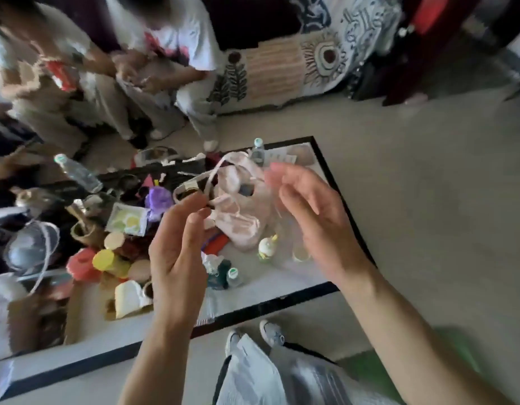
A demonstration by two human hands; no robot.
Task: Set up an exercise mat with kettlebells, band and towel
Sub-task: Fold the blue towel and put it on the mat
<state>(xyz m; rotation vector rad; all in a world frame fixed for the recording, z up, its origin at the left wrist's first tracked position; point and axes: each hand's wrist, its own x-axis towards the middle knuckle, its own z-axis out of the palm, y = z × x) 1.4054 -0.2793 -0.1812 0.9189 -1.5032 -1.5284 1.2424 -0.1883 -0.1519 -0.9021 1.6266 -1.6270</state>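
Observation:
My left hand [177, 255] is raised over a cluttered low table, its thumb and forefinger pinched on the edge of a thin, clear plastic bag [285, 229]. My right hand [308, 217] is level with it to the right. Its fingers are loosely spread, and the blurred, see-through film hangs at their tips. What the bag holds cannot be told. A green surface [448, 363], perhaps a mat, lies on the floor at the lower right. No kettlebell or towel is clearly recognisable.
The black-framed low table [326, 171] carries a pink cloth bag [238, 220], water bottles [77, 171], red and yellow plastic pieces [92, 261], a purple item and boxes. Two people sit at the far left beside a patterned sofa [282, 71]. My shoes [270, 331] stand at the table's near edge.

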